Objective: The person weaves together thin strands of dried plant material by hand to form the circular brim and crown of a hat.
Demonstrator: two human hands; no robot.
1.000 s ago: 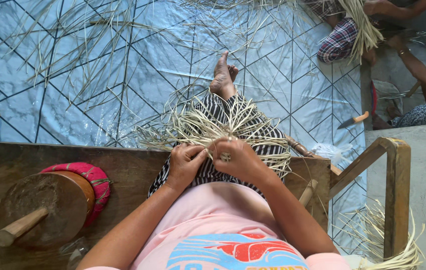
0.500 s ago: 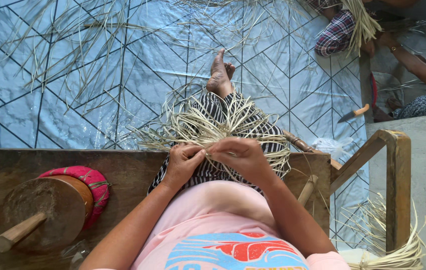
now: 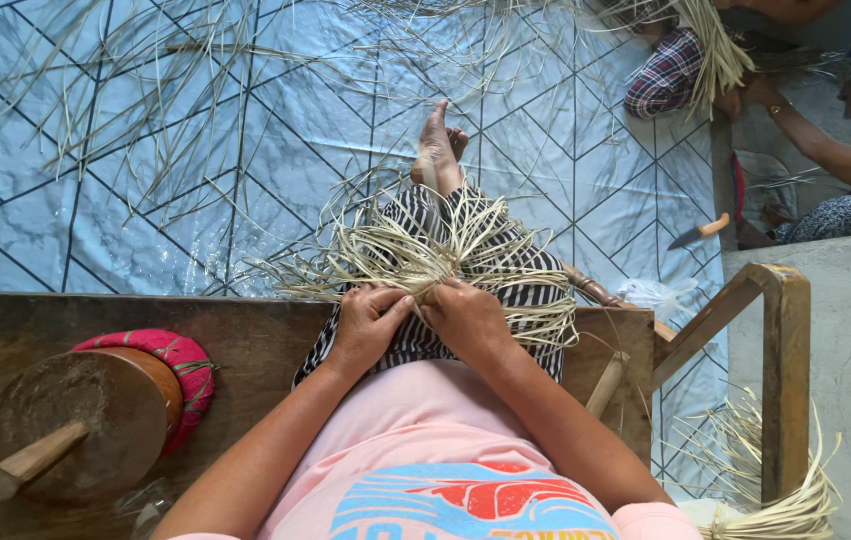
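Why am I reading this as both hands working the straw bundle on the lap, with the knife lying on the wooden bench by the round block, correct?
Not quite. Both hands, left hand and right hand, do work the straw bundle on the lap. But the knife lies on the tiled floor to the right, not on the wooden bench. The head view shows it.

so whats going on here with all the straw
A person sitting on a wooden bench works a bundle of pale straw strips on their lap. The left hand and right hand meet at the middle of the bundle, each with a grip on strips that fan out over the striped skirt. Loose strips lie scattered on the blue tiled floor. A round wooden tool with a handle sits on the bench at the person's left. Other people sit at the top right with more straw, a knife nearby.
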